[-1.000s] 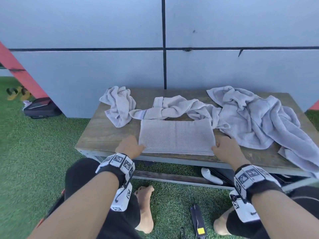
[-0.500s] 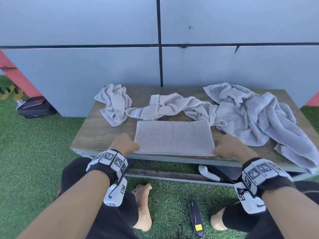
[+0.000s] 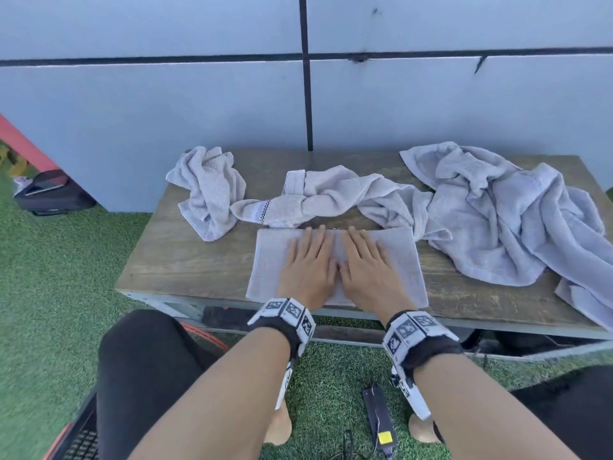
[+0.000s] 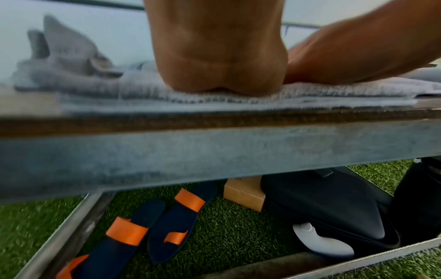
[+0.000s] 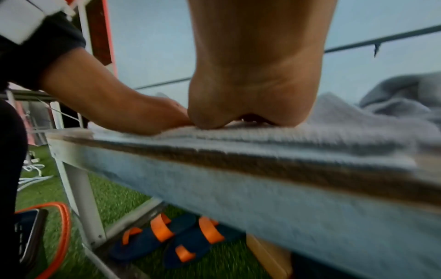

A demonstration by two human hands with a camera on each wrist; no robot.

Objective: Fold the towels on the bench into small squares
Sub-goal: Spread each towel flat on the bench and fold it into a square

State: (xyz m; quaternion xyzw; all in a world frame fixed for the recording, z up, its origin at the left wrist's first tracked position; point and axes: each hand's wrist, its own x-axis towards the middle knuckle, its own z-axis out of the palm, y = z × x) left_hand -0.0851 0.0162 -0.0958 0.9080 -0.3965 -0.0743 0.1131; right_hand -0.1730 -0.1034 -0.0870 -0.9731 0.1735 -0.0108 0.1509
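Note:
A grey towel (image 3: pixel 403 260), folded into a flat rectangle, lies at the front edge of the wooden bench (image 3: pixel 172 260). My left hand (image 3: pixel 308 260) and right hand (image 3: pixel 366 262) lie side by side, palms down, fingers straight, pressing on its middle. In the left wrist view the heel of my left hand (image 4: pixel 222 75) sits on the towel (image 4: pixel 143 94); in the right wrist view my right hand (image 5: pixel 250 98) does the same on the towel (image 5: pixel 310 136). Three crumpled towels lie behind: a small one (image 3: pixel 209 190), a twisted one (image 3: pixel 325 197), a big one (image 3: pixel 504 214).
A grey panel wall (image 3: pixel 431 104) stands right behind the bench. Under the bench on the green turf are orange-strapped sandals (image 4: pixel 152 226), a cardboard box (image 4: pixel 245 194), a dark bag (image 4: pixel 329 207) and a white device (image 4: pixel 319 241). A black bag (image 3: pixel 49 194) lies at far left.
Both hands left the towel's left and right ends and came together on its middle, fingers now flat. The head camera moved closer and lower.

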